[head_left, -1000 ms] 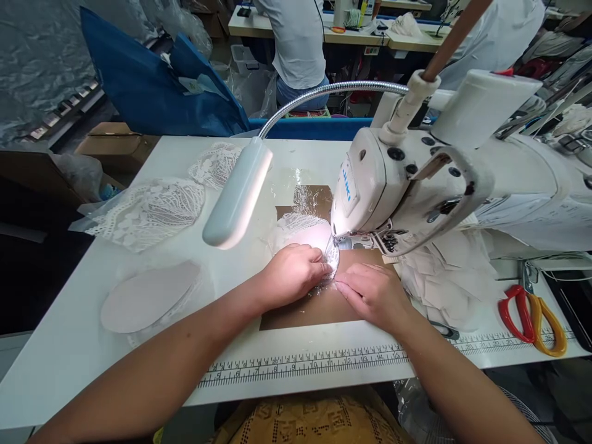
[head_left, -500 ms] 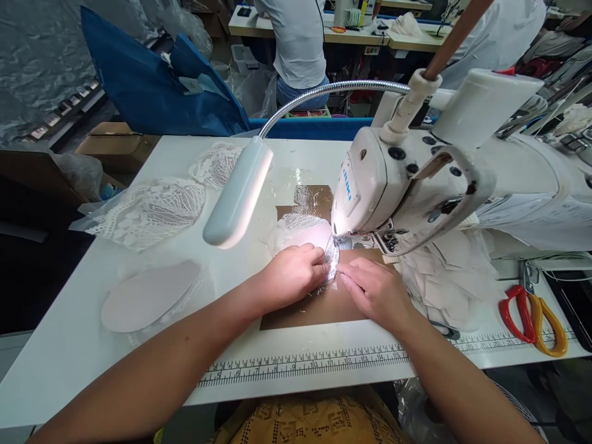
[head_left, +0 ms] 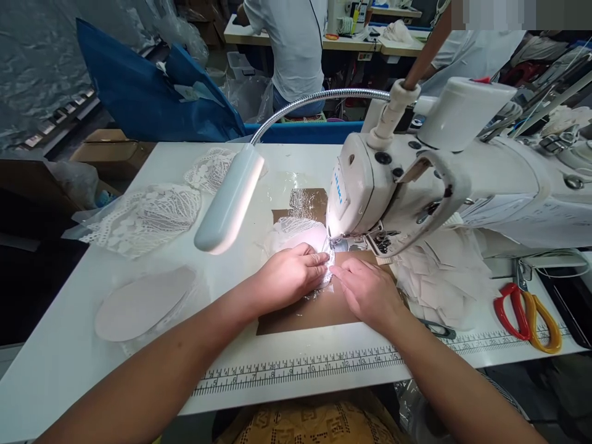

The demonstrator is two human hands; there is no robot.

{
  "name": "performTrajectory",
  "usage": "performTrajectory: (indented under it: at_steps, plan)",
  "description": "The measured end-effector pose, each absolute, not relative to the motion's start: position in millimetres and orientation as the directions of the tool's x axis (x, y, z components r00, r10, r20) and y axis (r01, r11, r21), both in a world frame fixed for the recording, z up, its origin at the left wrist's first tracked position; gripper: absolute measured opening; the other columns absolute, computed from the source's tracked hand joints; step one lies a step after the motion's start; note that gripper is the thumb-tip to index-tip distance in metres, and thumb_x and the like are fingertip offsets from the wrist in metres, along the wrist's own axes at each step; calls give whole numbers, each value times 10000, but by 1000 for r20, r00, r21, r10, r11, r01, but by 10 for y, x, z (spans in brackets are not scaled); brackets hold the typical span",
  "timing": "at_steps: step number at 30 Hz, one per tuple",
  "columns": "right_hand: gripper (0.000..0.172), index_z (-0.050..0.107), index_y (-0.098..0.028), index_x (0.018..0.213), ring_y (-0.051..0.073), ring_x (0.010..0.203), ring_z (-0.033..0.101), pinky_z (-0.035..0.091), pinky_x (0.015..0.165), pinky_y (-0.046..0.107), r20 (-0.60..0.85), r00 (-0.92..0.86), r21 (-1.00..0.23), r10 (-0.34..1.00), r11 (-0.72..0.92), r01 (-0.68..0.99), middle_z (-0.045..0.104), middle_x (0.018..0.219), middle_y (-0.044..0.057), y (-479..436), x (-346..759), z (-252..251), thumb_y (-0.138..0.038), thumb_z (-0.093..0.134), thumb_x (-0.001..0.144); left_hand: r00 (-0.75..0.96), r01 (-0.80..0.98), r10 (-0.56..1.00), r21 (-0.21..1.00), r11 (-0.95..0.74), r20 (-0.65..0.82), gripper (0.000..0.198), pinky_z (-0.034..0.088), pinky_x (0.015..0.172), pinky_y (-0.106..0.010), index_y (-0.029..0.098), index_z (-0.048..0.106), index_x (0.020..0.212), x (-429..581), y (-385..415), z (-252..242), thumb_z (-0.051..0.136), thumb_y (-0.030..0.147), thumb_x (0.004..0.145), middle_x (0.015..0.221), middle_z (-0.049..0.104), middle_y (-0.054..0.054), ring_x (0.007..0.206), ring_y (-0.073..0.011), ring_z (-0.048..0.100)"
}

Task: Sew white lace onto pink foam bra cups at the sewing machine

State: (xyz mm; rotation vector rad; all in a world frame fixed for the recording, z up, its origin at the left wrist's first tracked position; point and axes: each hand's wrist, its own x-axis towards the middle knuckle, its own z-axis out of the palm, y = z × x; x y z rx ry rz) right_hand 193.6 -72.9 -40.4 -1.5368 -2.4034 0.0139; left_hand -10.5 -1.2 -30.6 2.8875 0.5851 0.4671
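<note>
A white lace piece over a pale pink cup pad (head_left: 305, 235) lies at the needle end of a white sewing machine (head_left: 365, 179). My left hand (head_left: 293, 274) presses on its near part, fingers together and curled at the lace edge. From the other side, my right hand (head_left: 367, 288) pinches the same edge between thumb and forefinger. The fingertips of both hands are close together, just in front of the presser foot. Beneath the work is a brown board (head_left: 300, 317) with clear tape on it. The stitching point itself is partly hidden by the machine head.
Lace pieces (head_left: 152, 213) and an oval pad (head_left: 145, 302) lie to the left. A lamp (head_left: 230, 203) hangs over the table. At right are a pile of pale fabric pieces (head_left: 444, 277) and scissors (head_left: 527, 317). A person (head_left: 296, 52) sits beyond the table.
The whole view has shifted slightly, with the machine appearing further left and lower. My left fingers have shifted a little on the lace edge; both hands stay at the work.
</note>
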Motion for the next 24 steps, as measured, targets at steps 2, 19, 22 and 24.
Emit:
performTrajectory:
  at_steps: [2,19,22,24]
  plan:
    - [346,687,-211,1045,146,688,520,325,601,277,227,-393,-158,891,432,888,637,827,30,-725,1939,-406,-74,456,826,863,367,428,249,-897,270,262,522,803,-309,173,710,965,-102,-17,-291,466,266,974,1174,676,-48,950,-182,602]
    - [423,645,-190,1200,187,742,545,345,601,306,214,-272,-76,938,293,953,666,852,75,-630,1873,-391,-93,443,841,779,504,562,257,-825,278,270,525,729,-313,164,703,1020,-9,56,-298,484,303,946,1184,668,-57,884,-208,568]
    - [410,655,-197,1167,184,757,533,337,621,304,237,-320,-79,917,347,935,656,852,58,-654,1875,-367,-78,444,836,782,508,553,220,-833,287,270,516,717,-309,157,696,1021,-7,56,-298,476,294,948,1190,665,-55,884,-211,563]
    - [394,669,-206,1121,173,728,514,326,619,299,213,-345,-76,914,367,927,645,840,45,-665,1872,-345,-64,452,824,787,506,545,202,-838,288,272,513,712,-308,153,693,1023,-8,54,-299,471,291,950,1190,663,-62,883,-209,561]
